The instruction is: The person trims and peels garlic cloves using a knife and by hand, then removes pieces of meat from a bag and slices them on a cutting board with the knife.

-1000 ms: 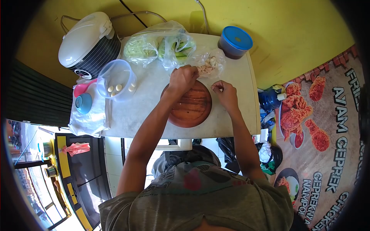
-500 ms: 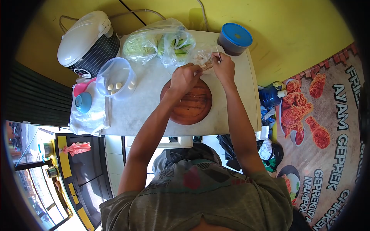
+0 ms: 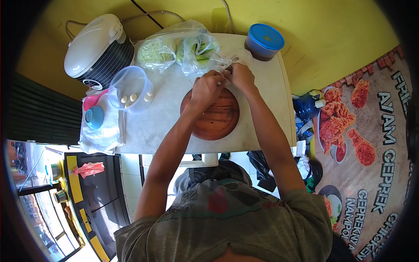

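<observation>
My left hand (image 3: 207, 91) is closed over the far rim of a round, reddish-brown shallow mortar (image 3: 216, 118), with its fingertips pinching a small clear plastic bag (image 3: 226, 77). Close beside it, my right hand (image 3: 241, 77) also has its fingers closed on the bag's plastic. Pale brown bits showed inside that bag a moment ago, but my fingers now cover most of it. The mortar lies flat on the white table (image 3: 163, 126) with dark streaks across its face. Just beyond my hands sits a clear bag of green vegetables (image 3: 196, 54).
Shredded greens (image 3: 155, 56) fill another bag. At left are a rice cooker (image 3: 100, 52), a clear tub (image 3: 131, 89) with several pale cloves, a pink spoon (image 3: 92, 101) and a small blue bowl (image 3: 94, 117). A blue-lidded container (image 3: 265, 42) stands at the back right.
My right hand has moved left and slightly nearer, bringing the small bag against my left hand. The bag looks more bunched up. My left hand has hardly moved.
</observation>
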Tool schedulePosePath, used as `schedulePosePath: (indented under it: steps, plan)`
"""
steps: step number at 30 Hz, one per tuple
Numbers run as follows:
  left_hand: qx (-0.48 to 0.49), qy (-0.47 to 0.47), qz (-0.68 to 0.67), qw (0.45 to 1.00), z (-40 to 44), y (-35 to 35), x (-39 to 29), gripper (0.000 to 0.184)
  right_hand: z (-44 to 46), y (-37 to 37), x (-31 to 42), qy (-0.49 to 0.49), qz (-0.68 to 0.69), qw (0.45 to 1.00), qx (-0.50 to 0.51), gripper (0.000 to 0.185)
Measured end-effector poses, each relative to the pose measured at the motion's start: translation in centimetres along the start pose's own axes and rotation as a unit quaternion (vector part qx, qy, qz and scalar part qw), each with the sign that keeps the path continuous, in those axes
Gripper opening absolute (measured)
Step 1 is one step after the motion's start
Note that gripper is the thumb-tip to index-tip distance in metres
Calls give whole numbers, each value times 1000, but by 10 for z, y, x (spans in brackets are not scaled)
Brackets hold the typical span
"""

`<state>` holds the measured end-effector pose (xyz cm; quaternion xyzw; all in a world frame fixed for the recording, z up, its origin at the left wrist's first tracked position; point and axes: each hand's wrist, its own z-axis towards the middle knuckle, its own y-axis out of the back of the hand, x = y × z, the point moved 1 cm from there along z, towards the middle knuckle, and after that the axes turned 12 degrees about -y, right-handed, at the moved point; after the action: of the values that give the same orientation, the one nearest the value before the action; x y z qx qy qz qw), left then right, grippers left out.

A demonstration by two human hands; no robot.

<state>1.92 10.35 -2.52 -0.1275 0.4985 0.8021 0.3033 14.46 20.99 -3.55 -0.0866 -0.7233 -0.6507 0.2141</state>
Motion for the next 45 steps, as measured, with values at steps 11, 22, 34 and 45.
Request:
schedulePosePath:
  steps: [11, 22, 34, 45]
  plan:
    - [-31, 19, -54, 998, 3, 7, -10, 14, -11, 30, -5, -8, 223, 975, -22, 20]
    - [-36, 32, -81, 996, -3, 10, -14, 15, -8, 19, -11, -22, 73, 996, -51, 21]
    - [0, 44, -62, 997, -17, 15, -6, 17, -13, 7, -1, 24, 21, 998, 60, 30]
    - [-5, 32, -43, 999, -16, 15, -4, 17, -17, 9, -4, 14, 29, 999, -11, 28]
